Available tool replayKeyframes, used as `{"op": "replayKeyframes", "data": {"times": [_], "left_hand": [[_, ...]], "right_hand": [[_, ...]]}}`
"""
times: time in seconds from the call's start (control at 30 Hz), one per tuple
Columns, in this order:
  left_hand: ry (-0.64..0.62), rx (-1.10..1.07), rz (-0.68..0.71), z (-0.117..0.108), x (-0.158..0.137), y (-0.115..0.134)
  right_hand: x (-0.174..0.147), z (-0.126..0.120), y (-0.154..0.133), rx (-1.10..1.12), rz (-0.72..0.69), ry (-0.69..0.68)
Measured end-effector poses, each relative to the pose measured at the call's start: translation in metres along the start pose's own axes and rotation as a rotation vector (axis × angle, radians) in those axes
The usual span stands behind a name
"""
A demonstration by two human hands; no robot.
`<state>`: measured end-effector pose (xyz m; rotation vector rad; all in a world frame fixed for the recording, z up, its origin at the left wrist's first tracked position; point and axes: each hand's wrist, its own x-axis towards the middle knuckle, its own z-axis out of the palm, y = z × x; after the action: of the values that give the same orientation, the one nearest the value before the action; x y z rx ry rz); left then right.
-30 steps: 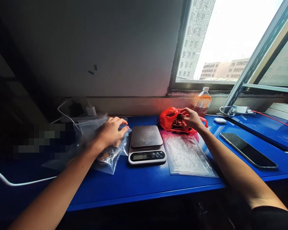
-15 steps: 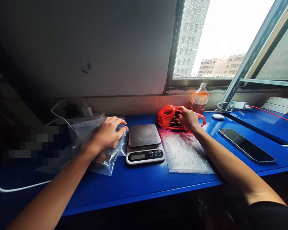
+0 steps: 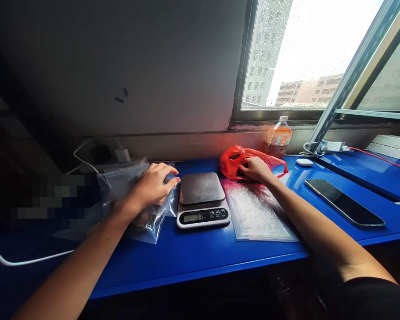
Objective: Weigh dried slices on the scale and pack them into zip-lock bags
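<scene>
My right hand reaches into a red plastic bag, where dark brown pieces were visible; its fingertips are hidden inside, and I cannot see what they hold. My left hand hovers over or rests on clear zip bags with brown pieces in them, its thumb and index finger apart with nothing between them. Between the hands stands a kitchen scale with a bare metal plate, and its display appears to read zero. Flat clear plastic bags lie to the right of the scale.
Behind the red bag is a bottle of orange drink. A phone and a white earphone case lie on the right of the blue table. White cables and a charger are at the back left.
My right hand has gone lower and deeper into the red bag, covering the dark pieces seen before. My left hand keeps nearly the same place, and the scale's plate stays bare.
</scene>
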<state>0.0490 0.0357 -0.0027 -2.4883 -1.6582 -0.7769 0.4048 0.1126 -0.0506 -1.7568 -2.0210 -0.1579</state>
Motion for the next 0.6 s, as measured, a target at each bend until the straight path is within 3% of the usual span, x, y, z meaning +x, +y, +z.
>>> {"op": "replayKeyframes", "data": {"times": [0.2,0.43,0.6], "left_hand": [[-0.022,0.002,0.003,-0.002,0.000,0.001],[-0.018,0.015,0.000,-0.001,0.000,0.001],[-0.037,0.024,0.003,-0.003,-0.001,0.001]], "right_hand": [[0.007,-0.004,0.006,0.117,0.063,0.051],[0.001,-0.018,0.019,0.401,0.177,0.028],[0.003,-0.029,0.029,0.573,0.186,0.049]]}}
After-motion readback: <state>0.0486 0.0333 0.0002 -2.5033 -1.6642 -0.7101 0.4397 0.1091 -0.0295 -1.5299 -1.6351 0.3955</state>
